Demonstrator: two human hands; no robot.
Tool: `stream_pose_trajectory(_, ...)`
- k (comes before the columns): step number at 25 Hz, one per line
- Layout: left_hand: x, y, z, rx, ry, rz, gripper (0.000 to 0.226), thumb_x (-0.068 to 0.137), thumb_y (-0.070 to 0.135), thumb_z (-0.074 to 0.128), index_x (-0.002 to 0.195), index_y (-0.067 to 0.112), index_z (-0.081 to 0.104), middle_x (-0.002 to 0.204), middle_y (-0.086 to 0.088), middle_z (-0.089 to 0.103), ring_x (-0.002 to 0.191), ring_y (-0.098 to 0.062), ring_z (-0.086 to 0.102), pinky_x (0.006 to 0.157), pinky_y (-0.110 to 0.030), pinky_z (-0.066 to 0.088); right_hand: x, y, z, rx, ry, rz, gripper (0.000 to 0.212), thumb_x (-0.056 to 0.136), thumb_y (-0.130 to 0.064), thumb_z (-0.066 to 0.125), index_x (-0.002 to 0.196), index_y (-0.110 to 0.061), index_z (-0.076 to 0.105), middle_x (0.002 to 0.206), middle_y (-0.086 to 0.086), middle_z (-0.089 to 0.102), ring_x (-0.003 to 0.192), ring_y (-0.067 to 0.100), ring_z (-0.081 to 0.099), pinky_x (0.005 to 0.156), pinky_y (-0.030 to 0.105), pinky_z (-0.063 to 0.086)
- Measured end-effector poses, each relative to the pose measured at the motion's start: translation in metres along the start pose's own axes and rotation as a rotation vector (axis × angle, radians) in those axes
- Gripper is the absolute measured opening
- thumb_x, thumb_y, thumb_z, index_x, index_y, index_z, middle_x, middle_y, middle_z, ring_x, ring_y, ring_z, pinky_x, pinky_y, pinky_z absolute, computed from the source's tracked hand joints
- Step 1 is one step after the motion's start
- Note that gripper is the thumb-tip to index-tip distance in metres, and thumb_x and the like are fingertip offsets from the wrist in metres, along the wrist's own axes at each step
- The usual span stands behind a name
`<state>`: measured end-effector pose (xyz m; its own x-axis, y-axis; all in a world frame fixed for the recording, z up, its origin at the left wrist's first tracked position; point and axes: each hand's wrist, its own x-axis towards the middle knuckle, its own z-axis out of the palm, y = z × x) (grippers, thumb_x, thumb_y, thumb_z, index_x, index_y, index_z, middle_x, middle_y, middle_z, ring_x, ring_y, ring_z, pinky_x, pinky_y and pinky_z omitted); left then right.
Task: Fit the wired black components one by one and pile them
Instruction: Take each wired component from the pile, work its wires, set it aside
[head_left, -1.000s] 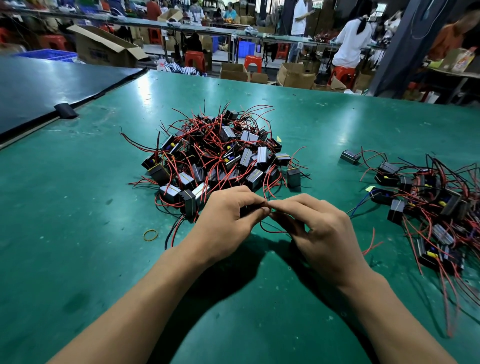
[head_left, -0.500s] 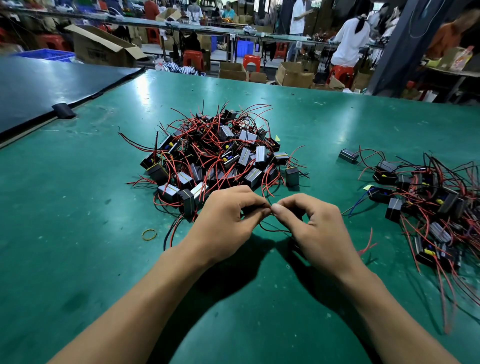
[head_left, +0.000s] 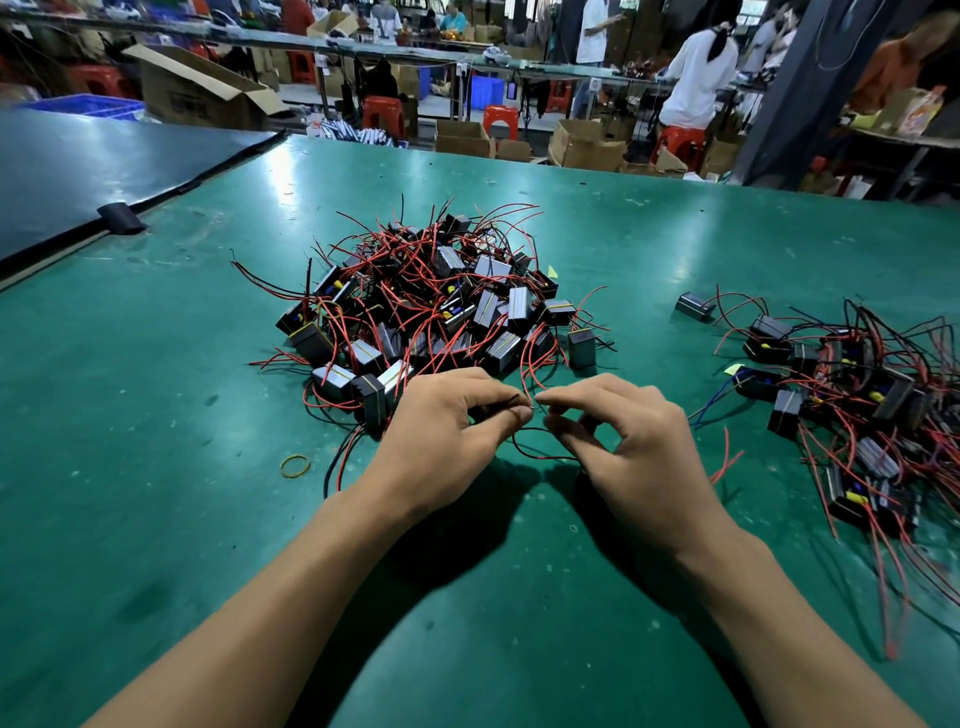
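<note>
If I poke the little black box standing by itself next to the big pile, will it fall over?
Probably it slides or tips, not rolls: the black box has flat faces and stands upright. The thin red wires beside it look floppy and might snag, tugging the pile.

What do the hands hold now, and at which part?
Left hand and right hand each pinch a thin wire near its end, between thumb and forefinger.

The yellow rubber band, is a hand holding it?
No, the yellow rubber band lies by itself on the green table, apart from the left hand.
</note>
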<state>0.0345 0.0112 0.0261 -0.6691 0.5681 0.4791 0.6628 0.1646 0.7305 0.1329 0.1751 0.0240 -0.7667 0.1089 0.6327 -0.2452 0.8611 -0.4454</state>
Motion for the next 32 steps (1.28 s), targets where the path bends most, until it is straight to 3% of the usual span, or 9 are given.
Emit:
stream_pose_trajectory(3,0.001,0.001,-0.001,-0.042,-0.074,-0.047,0.006,0.086,0.014,0.073,0.088,0.013,0.079,0.075,0.001,0.065,0.066,-0.008,0.056,0.063,-0.023,0.046,-0.003,0.003,0.003,-0.159,0.048,-0.141,0.010,0.090,-0.027,0.069,0.096,-0.023,0.077,0.093,-0.010,0.073,0.076,0.013,0.066,0.071,0.037,0.043)
stream_pose_trajectory(7,0.001,0.000,-0.002,-0.039,-0.081,-0.043,0.006,0.085,0.015,0.074,0.088,0.016,0.080,0.074,0.001,0.065,0.064,-0.003,0.053,0.062,-0.016,0.041,-0.002,0.002,0.001,-0.161,0.039,-0.117,0.009,0.091,-0.031,0.071,0.091,-0.023,0.075,0.085,-0.011,0.070,0.070,0.012,0.061,0.070,0.037,0.042)
stream_pose_trajectory(11,0.000,0.002,0.000,0.036,-0.020,0.084,0.007,0.086,0.015,0.074,0.090,0.011,0.079,0.075,0.003,0.067,0.065,-0.007,0.059,0.062,-0.023,0.048,0.000,-0.010,0.007,0.272,-0.004,0.332,0.015,0.090,-0.019,0.073,0.075,-0.020,0.070,0.064,-0.016,0.062,0.058,0.001,0.052,0.063,0.022,0.043)
stream_pose_trajectory(14,-0.001,0.004,0.002,0.084,-0.003,0.132,0.007,0.086,0.015,0.074,0.089,0.012,0.079,0.074,0.005,0.066,0.065,-0.005,0.057,0.062,-0.024,0.048,0.003,-0.008,0.008,0.479,-0.062,0.618,0.019,0.090,-0.021,0.071,0.071,-0.017,0.069,0.055,-0.013,0.056,0.048,0.000,0.042,0.054,0.023,0.035)
stream_pose_trajectory(17,-0.001,0.005,0.002,0.013,0.018,0.039,0.006,0.085,0.012,0.073,0.088,0.010,0.079,0.074,0.006,0.065,0.065,-0.004,0.058,0.063,-0.018,0.045,0.001,-0.010,0.005,0.333,-0.024,0.403,0.006,0.086,-0.020,0.077,0.081,-0.022,0.074,0.067,-0.015,0.066,0.055,0.000,0.053,0.060,0.015,0.041)
stream_pose_trajectory(20,-0.001,0.006,-0.001,-0.084,-0.009,-0.086,0.006,0.086,0.011,0.073,0.087,0.009,0.078,0.073,0.005,0.066,0.064,-0.002,0.056,0.063,-0.020,0.046,-0.004,-0.006,0.005,-0.060,0.034,0.020,0.019,0.084,-0.023,0.080,0.102,-0.022,0.075,0.089,-0.011,0.070,0.066,0.013,0.061,0.073,0.034,0.048)
stream_pose_trajectory(23,-0.001,0.009,-0.004,-0.121,-0.089,-0.137,0.007,0.086,0.013,0.073,0.086,0.008,0.078,0.072,0.000,0.065,0.065,-0.012,0.057,0.066,-0.031,0.048,-0.005,0.001,0.003,-0.183,0.108,-0.122,0.014,0.088,-0.026,0.075,0.102,-0.021,0.076,0.093,-0.008,0.070,0.067,0.019,0.062,0.069,0.039,0.047)
stream_pose_trajectory(28,0.000,0.008,-0.011,-0.149,-0.191,-0.192,0.007,0.087,0.015,0.072,0.086,0.012,0.078,0.077,-0.012,0.069,0.067,-0.015,0.055,0.068,-0.036,0.049,-0.006,0.004,0.002,-0.219,0.094,-0.195,0.018,0.096,-0.034,0.063,0.095,-0.021,0.076,0.090,-0.007,0.072,0.071,0.021,0.065,0.065,0.040,0.047)
stream_pose_trajectory(32,0.000,0.005,-0.011,-0.115,-0.168,-0.147,0.008,0.086,0.017,0.073,0.087,0.011,0.078,0.073,-0.008,0.067,0.065,-0.011,0.055,0.063,-0.030,0.047,-0.003,-0.003,0.003,-0.187,0.016,-0.044,0.013,0.092,-0.037,0.066,0.089,-0.026,0.072,0.083,-0.013,0.066,0.073,0.010,0.059,0.072,0.037,0.041)
